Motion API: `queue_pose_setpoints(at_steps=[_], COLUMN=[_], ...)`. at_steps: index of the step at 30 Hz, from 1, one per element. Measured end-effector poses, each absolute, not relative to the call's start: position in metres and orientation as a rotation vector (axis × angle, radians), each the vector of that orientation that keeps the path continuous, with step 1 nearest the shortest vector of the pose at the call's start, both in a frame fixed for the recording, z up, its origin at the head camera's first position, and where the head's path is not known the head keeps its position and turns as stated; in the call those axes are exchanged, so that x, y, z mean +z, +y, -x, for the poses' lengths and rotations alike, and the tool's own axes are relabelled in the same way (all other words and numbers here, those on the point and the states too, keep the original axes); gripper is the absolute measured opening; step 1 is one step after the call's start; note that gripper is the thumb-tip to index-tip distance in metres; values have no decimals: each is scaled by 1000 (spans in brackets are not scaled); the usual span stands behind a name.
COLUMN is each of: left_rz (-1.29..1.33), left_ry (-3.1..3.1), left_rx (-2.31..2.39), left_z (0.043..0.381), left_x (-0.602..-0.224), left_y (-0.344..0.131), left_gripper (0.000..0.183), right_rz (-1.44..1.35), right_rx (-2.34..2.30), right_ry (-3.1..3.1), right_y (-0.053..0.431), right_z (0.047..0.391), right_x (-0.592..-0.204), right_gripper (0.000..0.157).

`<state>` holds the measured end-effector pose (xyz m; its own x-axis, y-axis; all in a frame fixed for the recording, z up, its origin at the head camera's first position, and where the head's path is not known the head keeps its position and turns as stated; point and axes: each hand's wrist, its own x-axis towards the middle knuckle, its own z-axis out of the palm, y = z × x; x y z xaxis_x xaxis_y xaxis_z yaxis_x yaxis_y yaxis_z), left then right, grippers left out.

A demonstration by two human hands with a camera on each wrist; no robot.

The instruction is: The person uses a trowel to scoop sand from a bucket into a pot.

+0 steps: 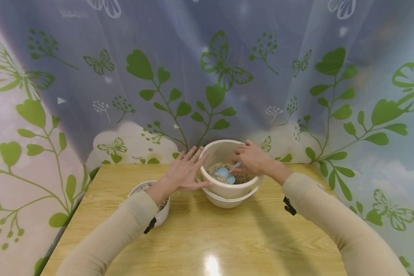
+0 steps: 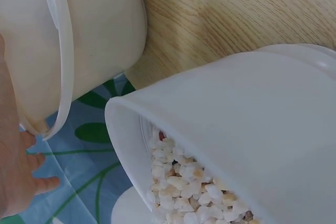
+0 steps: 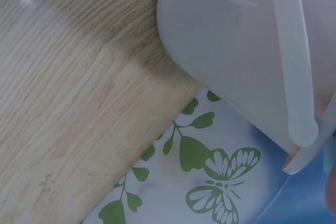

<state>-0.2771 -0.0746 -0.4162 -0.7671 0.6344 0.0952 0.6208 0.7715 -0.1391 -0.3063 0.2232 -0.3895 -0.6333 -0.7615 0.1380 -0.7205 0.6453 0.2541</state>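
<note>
A cream bucket (image 1: 232,190) with small pale stones (image 1: 243,178) inside stands at the back of the table. My right hand (image 1: 253,159) reaches over its right rim and grips the handle of a light blue scoop (image 1: 223,172), whose bowl rests among the stones. On the bucket's left rim lies my left hand (image 1: 184,172), fingers spread and fairly straight. Below my left forearm is a white tub (image 1: 163,216). The left wrist view shows white and tan pebbles (image 2: 189,187) in it. Only the edge of my right hand (image 3: 332,192) enters the right wrist view.
The bucket's carrying handle (image 2: 66,51) hangs down round its outside. Both containers stand on a wood-grain table (image 1: 193,237). A cloth printed with leaves and butterflies (image 1: 179,96) rises behind the table and along its sides.
</note>
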Motion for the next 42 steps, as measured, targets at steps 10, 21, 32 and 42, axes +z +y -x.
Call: queue_pose_setpoints(at_steps=[10, 21, 32, 42], left_rz=[1011, 1000, 1002, 998], left_ry=[-2830, -2825, -2816, -2798], left_rx=[148, 164, 136, 191], left_z=[278, 278, 277, 275], left_x=[-416, -416, -415, -414], left_y=[-74, -75, -74, -77], left_gripper=[117, 116, 116, 116], right_rz=[-1174, -1131, -1120, -1079], right_rx=[-233, -226, -178, -153], right_ry=[-2627, -2556, -2516, -2527], right_y=[230, 239, 240, 242], right_z=[305, 303, 301, 301], right_x=[-388, -389, -390, -390], right_gripper=[43, 39, 34, 35])
